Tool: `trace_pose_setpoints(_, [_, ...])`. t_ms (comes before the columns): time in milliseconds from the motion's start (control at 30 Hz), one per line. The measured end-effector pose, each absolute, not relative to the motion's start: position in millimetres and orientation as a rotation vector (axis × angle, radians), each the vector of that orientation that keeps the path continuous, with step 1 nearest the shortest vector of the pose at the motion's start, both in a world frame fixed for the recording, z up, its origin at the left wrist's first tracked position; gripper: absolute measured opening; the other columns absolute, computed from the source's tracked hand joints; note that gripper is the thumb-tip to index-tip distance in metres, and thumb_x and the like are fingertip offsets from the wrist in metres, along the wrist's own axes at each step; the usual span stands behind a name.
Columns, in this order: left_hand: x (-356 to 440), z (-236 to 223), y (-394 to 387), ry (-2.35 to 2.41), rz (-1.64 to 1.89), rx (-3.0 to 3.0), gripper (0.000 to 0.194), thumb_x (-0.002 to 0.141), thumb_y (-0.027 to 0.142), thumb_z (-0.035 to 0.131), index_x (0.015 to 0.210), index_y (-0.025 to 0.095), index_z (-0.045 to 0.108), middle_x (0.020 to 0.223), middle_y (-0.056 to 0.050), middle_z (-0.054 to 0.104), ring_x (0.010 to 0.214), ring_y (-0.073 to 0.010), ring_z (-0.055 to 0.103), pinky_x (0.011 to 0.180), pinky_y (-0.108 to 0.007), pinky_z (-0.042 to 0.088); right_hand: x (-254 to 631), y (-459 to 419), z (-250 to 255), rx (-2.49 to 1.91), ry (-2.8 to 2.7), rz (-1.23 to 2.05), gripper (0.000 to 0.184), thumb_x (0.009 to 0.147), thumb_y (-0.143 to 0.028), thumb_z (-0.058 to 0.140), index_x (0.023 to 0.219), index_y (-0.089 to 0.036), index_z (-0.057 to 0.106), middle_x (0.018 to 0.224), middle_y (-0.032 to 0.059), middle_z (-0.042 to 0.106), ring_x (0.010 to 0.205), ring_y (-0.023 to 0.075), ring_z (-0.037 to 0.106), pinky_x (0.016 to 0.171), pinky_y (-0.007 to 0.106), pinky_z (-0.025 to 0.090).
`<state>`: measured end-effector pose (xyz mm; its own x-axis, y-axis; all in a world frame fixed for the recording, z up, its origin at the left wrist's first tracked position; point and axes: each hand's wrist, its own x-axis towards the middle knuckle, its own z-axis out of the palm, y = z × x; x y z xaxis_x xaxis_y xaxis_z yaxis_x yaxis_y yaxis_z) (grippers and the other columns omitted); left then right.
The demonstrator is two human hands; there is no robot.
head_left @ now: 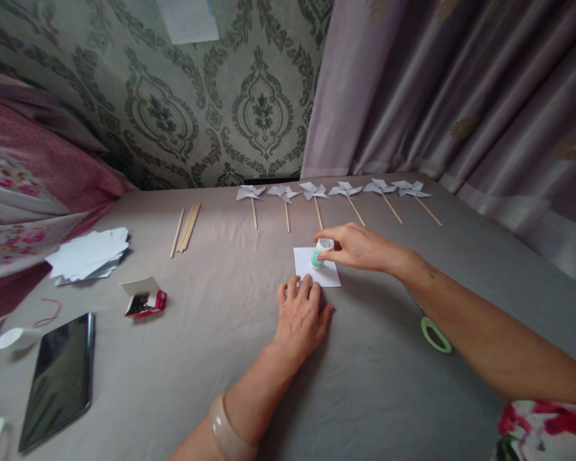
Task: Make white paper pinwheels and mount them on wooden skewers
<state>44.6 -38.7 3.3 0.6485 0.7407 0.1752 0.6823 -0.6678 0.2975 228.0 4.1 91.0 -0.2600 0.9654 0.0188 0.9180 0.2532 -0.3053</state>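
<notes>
A white paper square lies flat on the grey cloth in front of me. My right hand grips a white and green glue stick between thumb and fingers. The stick stands slightly tilted over the paper, its lower end at the sheet's surface. Resting flat, my left hand has its fingers apart and their tips at the near edge of the paper. Partly under my right forearm lies a pair of scissors with a light green handle.
Several white paper pinwheels on sticks line the far side. To the left are wooden sticks, a stack of white paper, a small open red box of tiny dark pieces, a red string and a dark tablet.
</notes>
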Motion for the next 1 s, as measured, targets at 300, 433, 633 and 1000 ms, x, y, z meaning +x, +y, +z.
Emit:
trace_pose_setpoints(300, [44,3,-39,1.162,0.446,2.653,0.034,0.091,0.038,0.049,0.118,0.018,0.053,0.134,-0.013,0.052,0.123,-0.0334,0.043,0.101,-0.052,0.034,229,4,90,-1.794,-2.307,0.337,0.034,0.084,-0.036,0.062,0.113,-0.020,0.067,0.088,0.0065,0.074,0.078,0.0192,0.067,0.068,0.025,0.042])
trace_pose_setpoints(433, [44,1,-39,1.156,0.444,2.664,0.035,0.091,0.038,0.048,0.119,0.017,0.053,0.135,-0.012,0.052,0.123,-0.0340,0.042,0.101,-0.052,0.034,230,3,89,-1.789,-2.312,0.355,0.033,0.083,-0.034,0.062,0.112,-0.021,0.067,0.090,0.0056,0.074,0.078,0.0190,0.067,0.066,0.025,0.042])
trace_pose_setpoints(633, [44,-1,-39,1.155,0.451,2.674,0.036,0.091,0.039,0.048,0.120,0.017,0.053,0.135,-0.012,0.052,0.124,-0.0343,0.042,0.101,-0.052,0.034,220,-1,92,-2.066,-2.226,0.131,0.038,0.083,-0.046,0.062,0.109,-0.020,0.069,0.094,0.0120,0.075,0.091,0.0288,0.068,0.070,0.030,0.043])
trace_pose_setpoints(1000, [44,1,-39,1.161,0.447,2.669,0.037,0.091,0.038,0.048,0.120,0.017,0.052,0.136,-0.013,0.052,0.124,-0.0345,0.042,0.101,-0.053,0.033,220,3,95,-1.982,-2.266,0.240,0.038,0.083,-0.039,0.062,0.115,-0.020,0.067,0.101,0.0122,0.074,0.095,0.0280,0.067,0.075,0.031,0.045])
